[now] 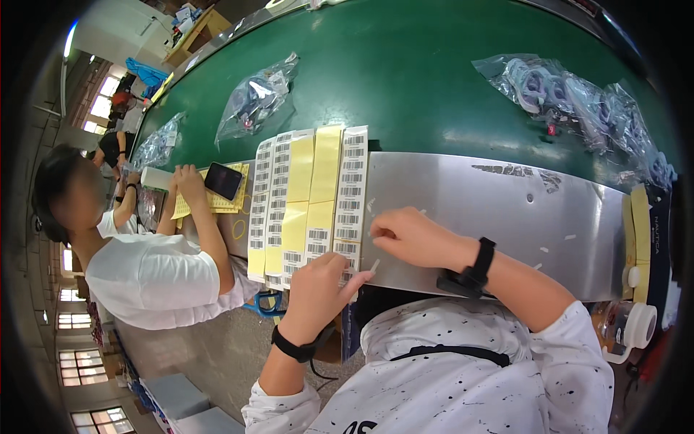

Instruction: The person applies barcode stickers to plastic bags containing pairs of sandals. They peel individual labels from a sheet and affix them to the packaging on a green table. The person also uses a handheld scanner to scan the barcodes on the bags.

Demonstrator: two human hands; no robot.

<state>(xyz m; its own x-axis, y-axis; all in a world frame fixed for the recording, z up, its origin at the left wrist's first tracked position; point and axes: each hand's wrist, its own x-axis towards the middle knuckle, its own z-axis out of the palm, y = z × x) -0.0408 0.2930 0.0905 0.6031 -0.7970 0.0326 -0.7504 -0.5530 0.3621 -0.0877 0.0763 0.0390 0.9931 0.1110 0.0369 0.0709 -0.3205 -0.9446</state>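
Observation:
Sheets of white barcode labels on yellow backing (325, 166) lie side by side in front of me, some strips bare of labels. My left hand (318, 293) rests over their near edge, fingers bent, thumb held out apart from them. A small whitish strip (375, 265) shows at the thumb's tip; whether it sticks to the thumb or lies on the metal is unclear. Just right of the sheets, my right hand (416, 237) is over the metal plate (491, 195) with its fingers curled together. Anything between those fingertips is hidden. Both wrists wear black bands.
Bagged shoes (557, 94) lie on the green belt (405, 65) at the far right, another clear bag (256, 94) at the far left. Beside me on the left, a person (155, 267) handles yellow sheets near a dark phone (223, 181). A clear bottle (625, 329) stands right.

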